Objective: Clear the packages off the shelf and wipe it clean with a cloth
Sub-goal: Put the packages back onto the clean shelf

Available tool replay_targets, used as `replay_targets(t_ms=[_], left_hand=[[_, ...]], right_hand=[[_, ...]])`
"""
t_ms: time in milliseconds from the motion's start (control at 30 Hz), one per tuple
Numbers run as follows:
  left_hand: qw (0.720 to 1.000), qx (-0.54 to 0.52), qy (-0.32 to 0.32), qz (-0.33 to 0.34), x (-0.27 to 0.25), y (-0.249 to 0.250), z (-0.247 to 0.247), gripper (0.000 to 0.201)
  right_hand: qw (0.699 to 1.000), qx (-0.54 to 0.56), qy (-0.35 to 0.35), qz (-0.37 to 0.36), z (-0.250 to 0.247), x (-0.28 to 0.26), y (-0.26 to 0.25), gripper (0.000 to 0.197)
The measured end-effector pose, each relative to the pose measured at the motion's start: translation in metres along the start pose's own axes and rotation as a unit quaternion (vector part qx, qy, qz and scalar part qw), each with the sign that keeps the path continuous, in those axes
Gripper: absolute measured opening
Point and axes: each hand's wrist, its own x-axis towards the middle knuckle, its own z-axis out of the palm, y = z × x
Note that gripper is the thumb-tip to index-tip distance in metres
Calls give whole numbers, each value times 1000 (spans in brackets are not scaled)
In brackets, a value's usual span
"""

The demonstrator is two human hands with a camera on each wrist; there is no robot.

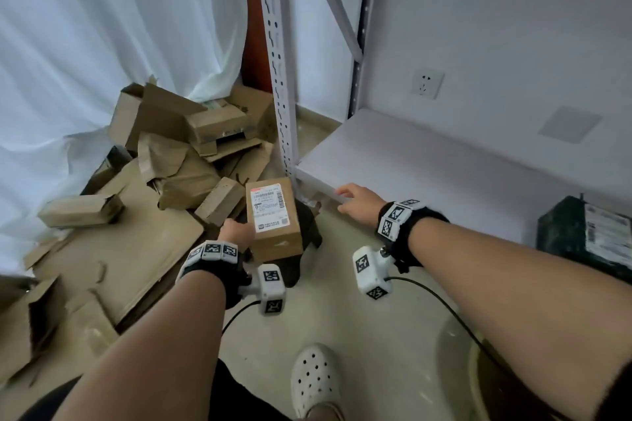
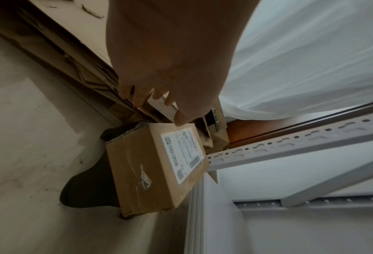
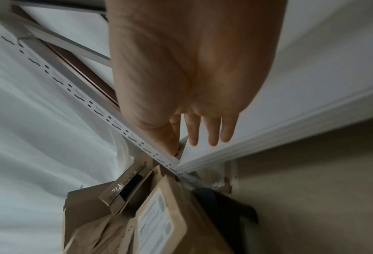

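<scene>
Your two hands, left hand [image 1: 236,232] and right hand [image 1: 359,200], one labelled brown box [image 1: 273,219], one dark green package [image 1: 581,232], one white shelf [image 1: 427,164], one wall socket [image 1: 426,83], one white shoe [image 1: 316,378], a cardboard heap [image 1: 178,147] too jumbled for you to count.

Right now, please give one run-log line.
left hand: touching labelled box | right hand: open at shelf edge | dark package: on shelf

White curtain [image 1: 102,27], wall socket [image 1: 427,83], white perforated shoe [image 1: 316,378] on the floor.
</scene>
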Motion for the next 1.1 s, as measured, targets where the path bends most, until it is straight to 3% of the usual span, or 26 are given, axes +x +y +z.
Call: replay_targets(t_ms=[133,367,533,600,800,967,1100], left_hand=[[997,15,-75,1,10,-6,1,40],[995,23,-100,10,16,-5,3,46],[995,-6,-103,17,9,1,7,44],[995,-37,-93,14,8,3,6,45],[980,-161,-105,53,-1,9,8,44],[981,-157,-112,35,-8,12,15,31],[988,-133,-46,67,-12,33,20,31]], right_hand=[[994,83,-49,41,39,18,-14,51],[979,125,-137,84,73,30,-21,69],[964,178,-173,95,71,27,-22,55],[962,193,-169,95,67,24,-21,45],[947,246,-168,116,56,12,-14,41],[948,259,-150,110,44,0,-8,35],[951,264,-136,91,21,-13,-2,38]])
